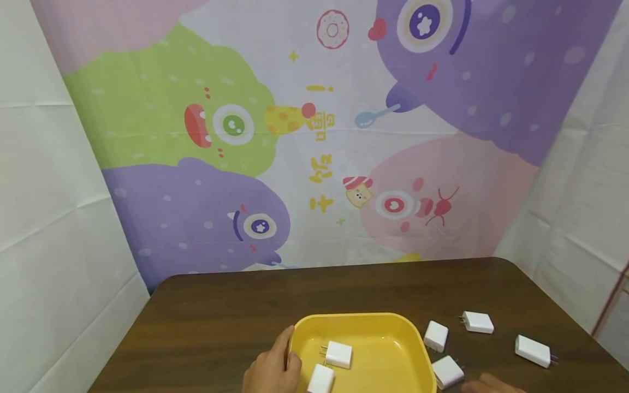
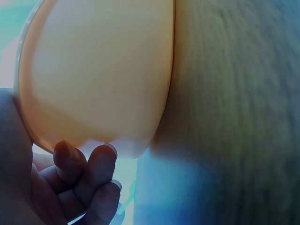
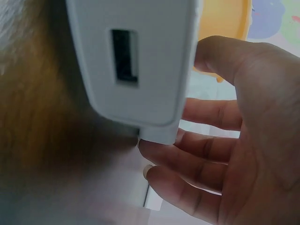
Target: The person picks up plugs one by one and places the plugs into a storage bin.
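A yellow tray (image 1: pixel 383 363) holds two white plug-in chargers, one farther back (image 1: pixel 339 355) and one closer (image 1: pixel 321 380). My left hand (image 1: pixel 272 365) grips the tray's left rim; the left wrist view shows its fingers (image 2: pixel 98 173) curled against the outer wall. Only a blurred part of my right hand (image 1: pixel 491 385) enters the head view, just right of a white charger (image 1: pixel 447 372) beside the tray. In the right wrist view, a white charger with a USB port (image 3: pixel 154 89) fills the foreground, covering part of the right hand, whose fingers are loosely bent and spread.
More white chargers lie on the dark wooden table (image 1: pixel 236 311) right of the tray: one beside its rim (image 1: pixel 435 336), one farther back (image 1: pixel 478 322) and one at far right (image 1: pixel 533 351). A cartoon-printed cloth (image 1: pixel 319 229) hangs behind the table; white sheets flank it.
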`<state>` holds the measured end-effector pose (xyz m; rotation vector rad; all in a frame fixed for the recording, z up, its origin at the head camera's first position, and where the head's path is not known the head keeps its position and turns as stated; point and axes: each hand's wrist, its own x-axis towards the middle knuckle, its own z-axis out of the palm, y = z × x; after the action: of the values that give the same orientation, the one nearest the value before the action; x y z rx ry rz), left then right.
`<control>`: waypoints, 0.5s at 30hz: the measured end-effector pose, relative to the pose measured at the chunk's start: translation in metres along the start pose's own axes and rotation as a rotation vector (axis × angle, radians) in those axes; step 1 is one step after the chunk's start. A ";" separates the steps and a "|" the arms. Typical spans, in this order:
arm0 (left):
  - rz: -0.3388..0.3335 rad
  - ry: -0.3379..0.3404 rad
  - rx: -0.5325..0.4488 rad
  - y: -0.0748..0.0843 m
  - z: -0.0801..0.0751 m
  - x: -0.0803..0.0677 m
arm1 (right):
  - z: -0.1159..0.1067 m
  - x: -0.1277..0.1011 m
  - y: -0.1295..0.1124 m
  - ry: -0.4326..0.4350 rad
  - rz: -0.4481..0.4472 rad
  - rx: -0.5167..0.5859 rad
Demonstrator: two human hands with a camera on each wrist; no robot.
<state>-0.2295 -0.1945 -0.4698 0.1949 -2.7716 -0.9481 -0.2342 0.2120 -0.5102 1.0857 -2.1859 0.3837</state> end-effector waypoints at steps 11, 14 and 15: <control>-0.008 -0.011 0.009 0.000 0.000 0.001 | 0.001 -0.002 0.002 -0.013 -0.014 0.035; -0.006 -0.009 0.009 -0.001 0.000 0.001 | 0.001 -0.002 0.001 -0.008 0.023 0.041; -0.005 -0.009 0.008 -0.001 0.000 0.001 | 0.001 -0.003 0.001 -0.009 0.048 0.046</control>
<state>-0.2304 -0.1952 -0.4699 0.1996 -2.7843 -0.9416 -0.2337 0.2136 -0.5127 1.0630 -2.2248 0.4534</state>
